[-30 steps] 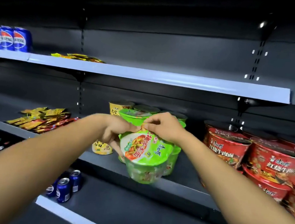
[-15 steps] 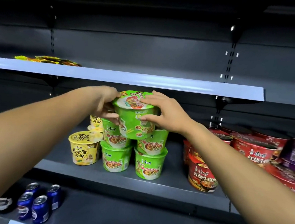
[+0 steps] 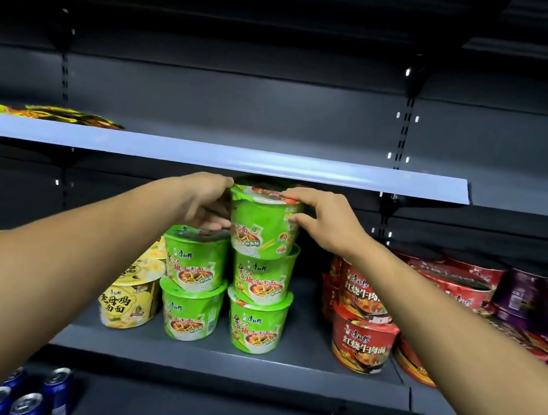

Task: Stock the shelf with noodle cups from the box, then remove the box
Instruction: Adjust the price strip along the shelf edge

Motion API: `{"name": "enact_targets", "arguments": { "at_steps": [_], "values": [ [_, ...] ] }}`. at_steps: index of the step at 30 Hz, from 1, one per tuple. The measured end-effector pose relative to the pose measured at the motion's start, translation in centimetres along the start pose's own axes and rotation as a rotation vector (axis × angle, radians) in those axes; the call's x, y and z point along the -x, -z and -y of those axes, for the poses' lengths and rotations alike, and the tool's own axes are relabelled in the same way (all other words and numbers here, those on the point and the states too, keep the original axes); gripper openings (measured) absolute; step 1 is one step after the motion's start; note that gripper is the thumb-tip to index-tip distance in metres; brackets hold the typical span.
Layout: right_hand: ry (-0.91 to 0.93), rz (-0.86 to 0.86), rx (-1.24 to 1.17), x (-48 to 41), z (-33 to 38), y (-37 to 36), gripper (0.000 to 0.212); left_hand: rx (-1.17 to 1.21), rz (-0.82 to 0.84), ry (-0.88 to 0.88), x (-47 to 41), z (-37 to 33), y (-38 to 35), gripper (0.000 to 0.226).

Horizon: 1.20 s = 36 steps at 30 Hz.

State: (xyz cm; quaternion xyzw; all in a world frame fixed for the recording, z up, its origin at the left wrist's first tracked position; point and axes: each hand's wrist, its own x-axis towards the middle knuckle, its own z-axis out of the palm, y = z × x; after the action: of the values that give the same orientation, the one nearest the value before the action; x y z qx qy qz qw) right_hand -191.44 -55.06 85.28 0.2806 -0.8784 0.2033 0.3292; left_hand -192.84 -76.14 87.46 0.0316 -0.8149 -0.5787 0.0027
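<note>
Both hands clasp the top green cup, left hand and right hand curled on opposite sides at its rim, atop the right green stack under the upper shelf. It looks light, thin-walled and crushable, with slick film, so rim-and-side holds seem safest.

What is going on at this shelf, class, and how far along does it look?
A person is stocking noodle cups. Both hands, the left hand and the right hand, grip a green noodle cup and set it as the third tier on the right green stack, just under the upper shelf. The left green stack is two high. Yellow cups sit to the left, red cups to the right. No box is in view.
</note>
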Motion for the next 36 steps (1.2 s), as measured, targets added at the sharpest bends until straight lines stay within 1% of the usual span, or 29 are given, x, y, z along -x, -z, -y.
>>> {"name": "enact_targets", "arguments": {
  "at_steps": [4, 6, 8, 10, 13, 14, 16, 17, 18, 19, 21, 22, 24, 26, 28, 30, 32, 34, 36],
  "values": [
    [-0.091, -0.085, 0.053, -0.4, -1.5, -0.3, 0.038, 0.006, 0.024, -0.017, -0.9, 0.9, -0.5, 0.03],
    [-0.127, -0.068, 0.066, -0.5, -2.0, -0.6, 0.04, -0.016, 0.057, -0.029, -1.3, 1.4, -0.8, 0.027],
    [-0.167, -0.034, 0.049, -0.7, -2.4, -0.9, 0.045, -0.047, 0.07, -0.068, -1.8, 1.8, -1.1, 0.029],
    [-0.189, 0.039, -0.006, -1.1, -2.5, -1.2, 0.055, -0.086, 0.042, -0.131, -2.1, 1.8, -1.3, 0.039],
    [-0.218, 0.127, -0.089, -1.7, -2.4, -1.8, 0.067, -0.127, 0.011, -0.207, -2.7, 1.7, -1.8, 0.062],
    [-0.227, 0.139, -0.072, -1.9, -2.5, -2.0, 0.073, -0.143, 0.013, -0.218, -2.9, 1.8, -1.9, 0.067],
    [-0.273, 0.157, 0.025, -2.2, -3.0, -2.4, 0.096, -0.175, 0.043, -0.244, -3.3, 1.9, -1.9, 0.075],
    [-0.301, 0.166, 0.049, -2.3, -3.2, -2.6, 0.105, -0.169, 0.07, -0.266, -3.4, 2.0, -2.1, 0.077],
    [-0.327, 0.169, 0.039, -2.5, -3.4, -2.8, 0.11, -0.141, 0.099, -0.295, -3.4, 2.1, -2.3, 0.074],
    [-0.349, 0.168, 0.006, -2.5, -3.5, -2.8, 0.11, -0.106, 0.117, -0.328, -3.3, 2.2, -2.5, 0.068],
    [-0.389, 0.154, -0.09, -2.8, -4.0, -3.1, 0.102, -0.073, 0.104, -0.392, -3.4, 2.2, -2.9, 0.056],
    [-0.412, 0.141, -0.141, -2.8, -4.2, -3.2, 0.1, -0.089, 0.066, -0.432, -3.6, 2.2, -2.9, 0.052],
    [-0.483, 0.112, -0.277, -3.0, -4.6, -3.7, 0.103, -0.136, -0.044, -0.501, -4.1, 2.0, -2.7, 0.046],
    [-0.548, 0.108, -0.442, -3.1, -4.8, -4.3, 0.104, -0.176, -0.118, -0.527, -4.3, 1.9, -2.4, 0.044],
    [-0.578, 0.115, -0.529, -3.3, -4.7, -4.9, 0.107, -0.24, -0.165, -0.516, -4.5, 2.0, -2.3, 0.047],
    [-0.571, 0.092, -0.512, -3.6, -4.8, -5.2, 0.11, -0.26, -0.206, -0.49, -4.8, 2.4, -2.2, 0.052],
    [-0.526, 0.084, -0.42, -3.9, -5.0, -5.4, 0.109, -0.251, -0.219, -0.473, -5.0, 2.8, -2.0, 0.056],
    [-0.464, 0.103, -0.402, -4.0, -4.8, -5.2, 0.098, -0.267, -0.189, -0.455, -5.3, 2.9, -1.8, 0.061],
    [-0.395, 0.114, -0.431, -3.9, -4.6, -4.7, 0.077, -0.233, -0.112, -0.433, -5.4, 2.9, -1.8, 0.062]
  ]
}}
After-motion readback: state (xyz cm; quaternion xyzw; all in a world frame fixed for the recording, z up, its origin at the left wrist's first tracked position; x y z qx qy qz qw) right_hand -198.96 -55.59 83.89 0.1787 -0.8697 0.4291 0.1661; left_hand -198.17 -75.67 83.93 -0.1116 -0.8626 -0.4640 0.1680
